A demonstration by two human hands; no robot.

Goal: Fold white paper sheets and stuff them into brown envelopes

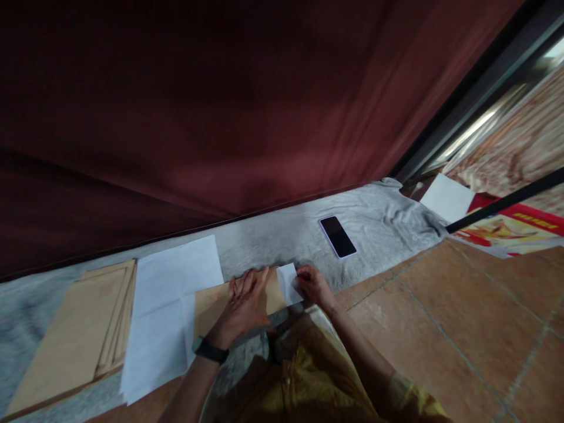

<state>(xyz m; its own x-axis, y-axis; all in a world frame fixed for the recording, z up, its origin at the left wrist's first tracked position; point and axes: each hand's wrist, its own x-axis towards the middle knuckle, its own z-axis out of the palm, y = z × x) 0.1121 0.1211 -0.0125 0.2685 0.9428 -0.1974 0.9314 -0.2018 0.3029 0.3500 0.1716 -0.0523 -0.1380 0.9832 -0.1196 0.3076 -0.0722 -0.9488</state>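
My left hand (243,304) lies flat, fingers stretched out, on a brown envelope (210,305) that rests on a grey cloth (273,238) on the floor. A folded white paper (289,283) sticks out of the envelope's right end. My right hand (311,285) pinches the edge of that paper with bent fingers. A dark watch sits on my left wrist.
A stack of white sheets (170,305) lies left of the envelope, and a pile of brown envelopes (79,332) further left. A phone (337,236) lies screen-up on the cloth. A dark red curtain (220,100) hangs behind. Brown floor tiles (462,317) and a red printed sheet (511,226) are to the right.
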